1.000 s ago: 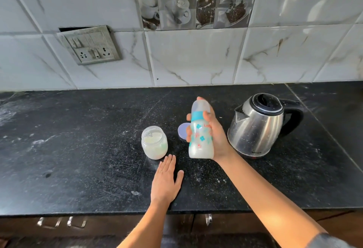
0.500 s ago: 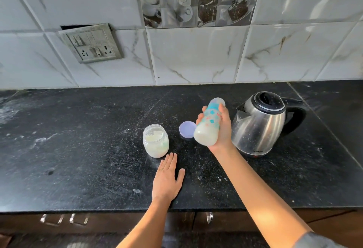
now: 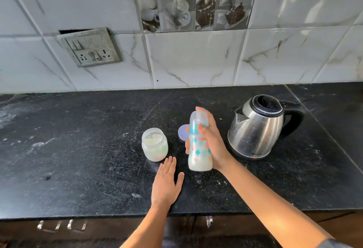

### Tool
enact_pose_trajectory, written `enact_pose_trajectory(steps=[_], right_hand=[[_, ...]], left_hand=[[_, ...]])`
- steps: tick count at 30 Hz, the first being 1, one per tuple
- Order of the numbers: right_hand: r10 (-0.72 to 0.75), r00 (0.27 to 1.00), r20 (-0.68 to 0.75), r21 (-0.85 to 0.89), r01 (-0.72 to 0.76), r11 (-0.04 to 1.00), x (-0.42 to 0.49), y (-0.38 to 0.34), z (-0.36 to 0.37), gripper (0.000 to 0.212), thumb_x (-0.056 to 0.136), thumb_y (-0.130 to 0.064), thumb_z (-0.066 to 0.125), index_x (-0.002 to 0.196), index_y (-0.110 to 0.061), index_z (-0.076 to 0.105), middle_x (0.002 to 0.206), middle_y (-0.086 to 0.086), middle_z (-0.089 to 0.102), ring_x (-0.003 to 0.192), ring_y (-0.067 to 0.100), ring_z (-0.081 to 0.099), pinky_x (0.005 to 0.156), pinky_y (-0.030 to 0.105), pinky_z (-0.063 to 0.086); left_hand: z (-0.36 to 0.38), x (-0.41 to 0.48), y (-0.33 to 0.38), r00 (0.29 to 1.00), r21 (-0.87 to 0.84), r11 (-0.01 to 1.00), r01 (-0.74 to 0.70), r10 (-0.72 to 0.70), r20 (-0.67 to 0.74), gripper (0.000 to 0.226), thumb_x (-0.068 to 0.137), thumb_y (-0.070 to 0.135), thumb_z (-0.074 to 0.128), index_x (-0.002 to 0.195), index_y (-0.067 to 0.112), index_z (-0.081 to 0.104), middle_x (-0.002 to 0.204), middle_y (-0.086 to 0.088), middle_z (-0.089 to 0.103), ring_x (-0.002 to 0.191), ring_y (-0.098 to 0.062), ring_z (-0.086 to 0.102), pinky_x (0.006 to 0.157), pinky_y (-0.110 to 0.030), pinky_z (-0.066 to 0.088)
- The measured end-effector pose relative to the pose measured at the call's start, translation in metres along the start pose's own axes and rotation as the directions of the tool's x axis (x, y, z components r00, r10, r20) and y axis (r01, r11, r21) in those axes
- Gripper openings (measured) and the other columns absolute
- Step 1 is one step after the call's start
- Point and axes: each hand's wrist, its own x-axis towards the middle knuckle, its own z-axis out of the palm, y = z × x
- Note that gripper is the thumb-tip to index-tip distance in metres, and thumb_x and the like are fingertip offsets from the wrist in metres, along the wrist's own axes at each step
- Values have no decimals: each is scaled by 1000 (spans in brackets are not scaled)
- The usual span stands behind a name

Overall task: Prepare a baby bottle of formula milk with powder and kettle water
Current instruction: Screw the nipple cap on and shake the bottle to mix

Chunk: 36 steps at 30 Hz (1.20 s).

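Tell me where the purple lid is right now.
In the head view the purple lid lies on the black counter, between the powder jar and the baby bottle, partly hidden behind the bottle.

black speckled tabletop and what rests on it

the dark stone tabletop (image 3: 78, 149) is dusted with white powder marks. an open glass jar (image 3: 155, 144) of pale powder is set near the middle, with a purple lid (image 3: 182, 132) lying just behind and to its right. a steel kettle (image 3: 257, 126) is stood at the right. the left hand (image 3: 167, 184) is laid flat near the front edge.
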Motion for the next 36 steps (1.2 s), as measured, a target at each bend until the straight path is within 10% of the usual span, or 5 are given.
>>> enact_pose_trajectory(steps=[5,10,15,20,36], right_hand=[[-118,947,-299,66,144,987,28,-16,3,38,93,-17,52,127,-32,43,91,14,54,55,22,59,51,32,52],[-3,991,131,-154,24,988,9,-2,5,52,82,-22,66,129,-35,45,93,18,56,58,32,60,52,39,53],[-80,968,-239,87,103,991,30,-11,5,38,84,-25,60,119,-35,50,92,15,54,56,24,60,53,33,52],[39,992,123,-157,-20,987,8,2,4,51,84,-24,65,129,-34,44,93,18,57,59,32,59,54,40,53],[-119,970,-212,-64,108,992,24,-17,-1,42,87,-23,57,125,-33,44,90,8,61,59,23,62,53,36,53]], left_hand=[[1,-2,0,1000,-7,1000,-1,1,11,63,98,52,29,152,22,16,158,11,11,139,6,-7,108,-10,-15],[3,-1,-2,1000,0,1000,3,-3,10,64,98,53,29,152,22,17,158,10,12,139,7,-9,108,-11,-15],[2,-1,0,1000,4,1000,-5,5,4,64,98,53,28,153,22,16,158,10,12,138,7,-8,107,-9,-17],[1,0,-1,1000,11,1000,-11,11,2,64,98,51,30,152,20,17,158,8,14,139,6,-6,108,-10,-16],[-2,-1,3,1000,0,1000,-14,14,-4,63,99,50,31,152,19,17,158,7,14,138,6,-6,107,-10,-17]])
